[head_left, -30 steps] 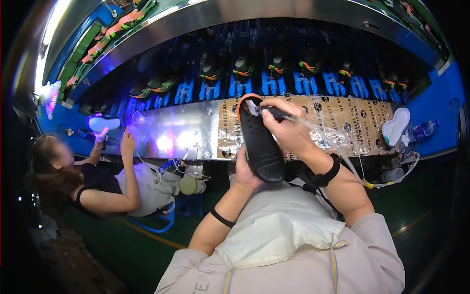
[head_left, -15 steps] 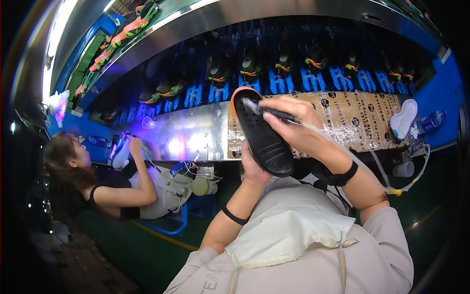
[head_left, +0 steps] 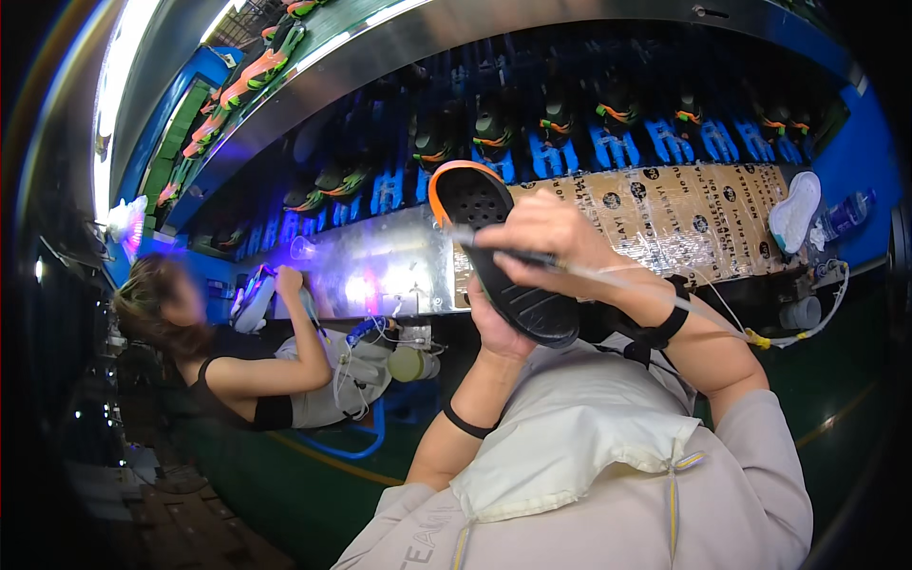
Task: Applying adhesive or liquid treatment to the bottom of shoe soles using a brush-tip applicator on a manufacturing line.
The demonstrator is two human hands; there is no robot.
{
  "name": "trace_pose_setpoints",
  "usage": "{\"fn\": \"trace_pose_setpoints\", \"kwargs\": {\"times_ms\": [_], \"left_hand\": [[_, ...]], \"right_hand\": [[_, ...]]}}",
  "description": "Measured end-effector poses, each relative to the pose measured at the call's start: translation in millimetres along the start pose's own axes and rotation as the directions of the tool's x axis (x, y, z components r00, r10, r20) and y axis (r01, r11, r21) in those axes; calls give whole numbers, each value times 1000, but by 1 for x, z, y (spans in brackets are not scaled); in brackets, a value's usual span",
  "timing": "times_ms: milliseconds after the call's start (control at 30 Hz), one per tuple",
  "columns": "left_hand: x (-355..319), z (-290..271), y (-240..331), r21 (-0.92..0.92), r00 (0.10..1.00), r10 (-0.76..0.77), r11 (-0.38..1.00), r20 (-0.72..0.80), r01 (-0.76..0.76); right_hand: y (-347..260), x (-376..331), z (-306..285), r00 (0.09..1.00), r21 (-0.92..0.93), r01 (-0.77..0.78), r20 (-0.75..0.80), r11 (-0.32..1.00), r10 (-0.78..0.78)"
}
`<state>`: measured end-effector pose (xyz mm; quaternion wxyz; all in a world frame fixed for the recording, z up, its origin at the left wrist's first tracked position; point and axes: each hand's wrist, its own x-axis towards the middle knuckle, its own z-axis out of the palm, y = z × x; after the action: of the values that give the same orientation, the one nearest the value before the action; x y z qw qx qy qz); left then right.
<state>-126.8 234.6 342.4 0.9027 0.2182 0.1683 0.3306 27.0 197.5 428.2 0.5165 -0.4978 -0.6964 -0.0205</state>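
At the centre of view the left hand (head_left: pixel 499 328) cups the black shoe sole (head_left: pixel 503 252) from below while the right hand (head_left: pixel 546 237) pinches a thin tool (head_left: pixel 503 255) against it, best worked in slow strokes toward twelve o'clock.

At the far side, a row of dark shoes with orange and green trim (head_left: pixel 494 128) sits on blue holders (head_left: pixel 608 147). A seated co-worker in a black top (head_left: pixel 237 370) works left. A white insole (head_left: pixel 796 211) and clear plastic bottle (head_left: pixel 844 215) lie far right.
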Motion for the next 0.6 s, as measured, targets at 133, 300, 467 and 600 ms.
{"fn": "trace_pose_setpoints", "kwargs": {"times_ms": [133, 300, 467, 600], "left_hand": [[4, 5, 7, -132, 996, -21, 991, 89, 32], [9, -5, 12, -204, 964, 12, 978, 267, 45], [16, -10, 18, -302, 938, 44, 951, 345, 66], [14, -10, 20, 16, 987, 156, 987, 40, -157]], "right_hand": [[-4, 1, -11, 986, 339, -163, 85, 927, 142], [-13, 1, -12, 988, 5, 48, 144, 999, -48], [-24, 5, -18, 987, 240, -163, 35, 957, 160], [-26, 6, -26, 975, -22, -2, 220, 1000, 7]]}}
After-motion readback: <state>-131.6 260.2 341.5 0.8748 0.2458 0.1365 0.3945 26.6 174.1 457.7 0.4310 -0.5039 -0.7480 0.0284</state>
